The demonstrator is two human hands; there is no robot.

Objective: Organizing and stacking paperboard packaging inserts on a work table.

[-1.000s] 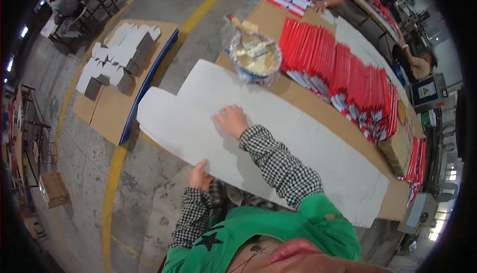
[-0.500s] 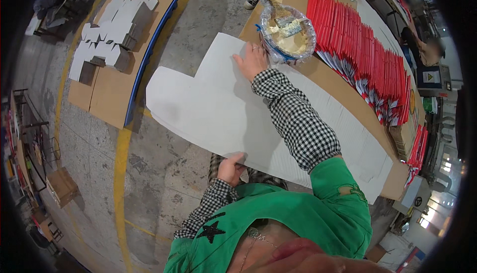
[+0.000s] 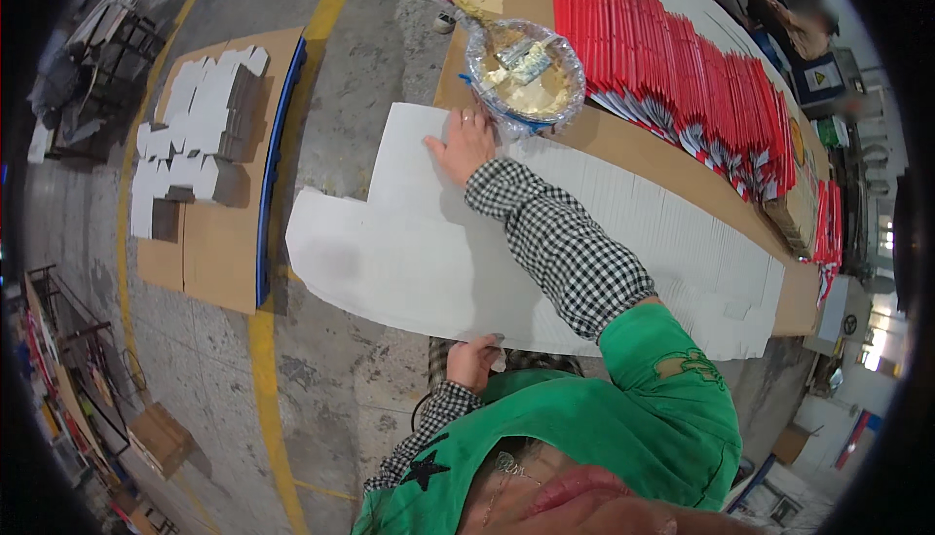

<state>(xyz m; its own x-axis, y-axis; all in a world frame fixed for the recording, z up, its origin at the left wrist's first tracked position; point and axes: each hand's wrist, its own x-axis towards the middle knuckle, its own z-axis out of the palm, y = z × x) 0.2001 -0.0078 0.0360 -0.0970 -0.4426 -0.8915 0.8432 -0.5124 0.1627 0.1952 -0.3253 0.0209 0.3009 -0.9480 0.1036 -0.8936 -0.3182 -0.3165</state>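
A large white cardboard sheet point(image 3: 414, 233) with a notched left end lies in front of me, on top of more white sheets point(image 3: 672, 233) whose edges fan out to the right. My right hand point(image 3: 464, 148) rests flat near the far edge, fingers stretched and slightly apart. At the near edge, my left hand point(image 3: 471, 364) grips the sheet with the thumb along the rim; its other fingers are partly hidden. Just beyond my right hand stands a plastic-lined bowl point(image 3: 575, 68) of pale paste, with a brush point(image 3: 532, 63) lying in it.
Behind the sheets, a long row of red folded pieces point(image 3: 672, 68) stands on the brown cardboard-covered table point(image 3: 623, 136). To the left, white folded boxes point(image 3: 209, 111) sit on a cardboard-topped blue pallet point(image 3: 265, 253). A carton point(image 3: 161, 438) lies on the floor. Another person point(image 3: 806, 34) is at the far right.
The view has turned, so the pallet and table appear shifted. My right hand stays flat near the far edge. My left hand has slid slightly right along the near edge.
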